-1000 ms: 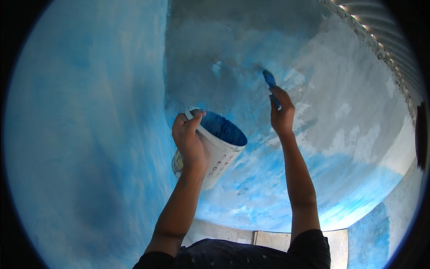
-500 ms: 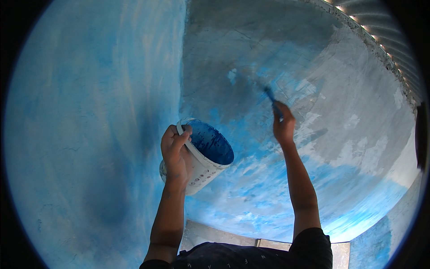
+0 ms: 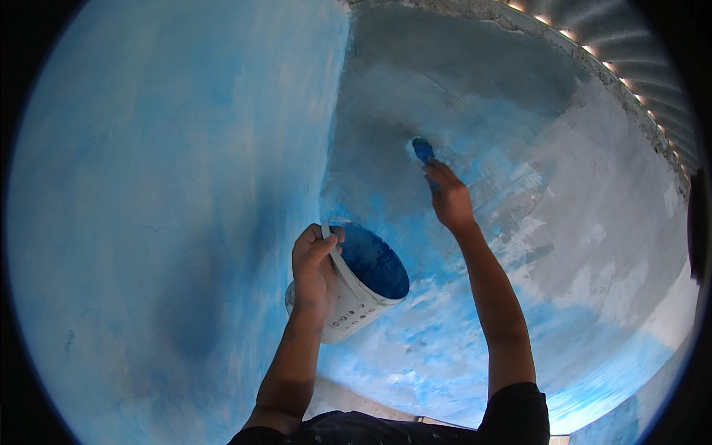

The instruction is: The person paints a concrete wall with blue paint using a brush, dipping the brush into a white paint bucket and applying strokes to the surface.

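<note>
My left hand [image 3: 315, 271] is closed on the handle and rim of a white plastic bucket [image 3: 354, 315]. The bucket tilts to the right, and blue paint coats its inside. My right hand [image 3: 451, 199] is raised higher, its fingers closed round a paintbrush [image 3: 423, 150] with blue on it. The brush head is up against the grey part of the wall [image 3: 393, 96], beside a small pale blue patch. Streaky blue paint covers the lower part of this wall.
To the left stands a blue-painted wall [image 3: 185, 111], meeting the grey one at a corner. Corrugated roofing [image 3: 630, 52] runs above the rough wall top at upper right, with light showing through the gaps. A dark object [image 3: 697, 222] sits at the right edge.
My right hand has brought the brush leftward and slightly up along the wall. The bucket and my left hand sit a little lower and further right in view; the whole view has shifted too.
</note>
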Action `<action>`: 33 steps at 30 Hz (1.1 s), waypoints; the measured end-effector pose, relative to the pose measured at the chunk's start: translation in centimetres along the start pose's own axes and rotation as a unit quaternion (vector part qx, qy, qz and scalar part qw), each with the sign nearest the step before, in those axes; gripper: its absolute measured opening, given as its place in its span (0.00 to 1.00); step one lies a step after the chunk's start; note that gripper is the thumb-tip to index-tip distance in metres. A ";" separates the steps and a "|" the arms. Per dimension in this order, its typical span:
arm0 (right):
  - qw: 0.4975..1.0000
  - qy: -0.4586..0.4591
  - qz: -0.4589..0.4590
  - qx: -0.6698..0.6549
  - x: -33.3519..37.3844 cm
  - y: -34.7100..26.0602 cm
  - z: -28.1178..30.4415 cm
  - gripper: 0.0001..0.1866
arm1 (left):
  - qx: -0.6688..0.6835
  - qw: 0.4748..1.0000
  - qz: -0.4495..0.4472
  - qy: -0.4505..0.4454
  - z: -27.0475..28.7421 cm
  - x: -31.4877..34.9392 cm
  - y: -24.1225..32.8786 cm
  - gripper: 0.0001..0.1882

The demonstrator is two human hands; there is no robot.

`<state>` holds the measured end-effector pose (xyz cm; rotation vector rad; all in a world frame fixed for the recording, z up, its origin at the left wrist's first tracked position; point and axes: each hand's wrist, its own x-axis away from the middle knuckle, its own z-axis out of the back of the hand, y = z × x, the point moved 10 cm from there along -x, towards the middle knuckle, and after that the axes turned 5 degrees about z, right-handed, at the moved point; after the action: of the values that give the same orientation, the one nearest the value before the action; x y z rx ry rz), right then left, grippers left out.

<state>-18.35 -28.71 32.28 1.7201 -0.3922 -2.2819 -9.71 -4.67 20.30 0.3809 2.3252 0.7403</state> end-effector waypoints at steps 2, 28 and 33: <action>0.997 -0.063 0.017 0.035 0.0 -0.2 -3.6 0.16 | -0.015 1.000 0.004 0.001 0.2 -0.2 -0.1 0.16; 0.964 0.142 -0.217 0.055 6.3 8.3 9.2 0.14 | -0.051 0.997 0.048 -0.020 0.9 -1.5 -1.5 0.13; 0.982 0.039 -0.162 0.089 8.0 6.3 6.6 0.13 | -0.022 0.997 0.072 -0.014 1.4 -2.1 -2.7 0.14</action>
<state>-26.58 -37.10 29.17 2.0893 -0.3273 -2.4535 -7.37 -7.14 18.88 0.5404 2.2685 0.8482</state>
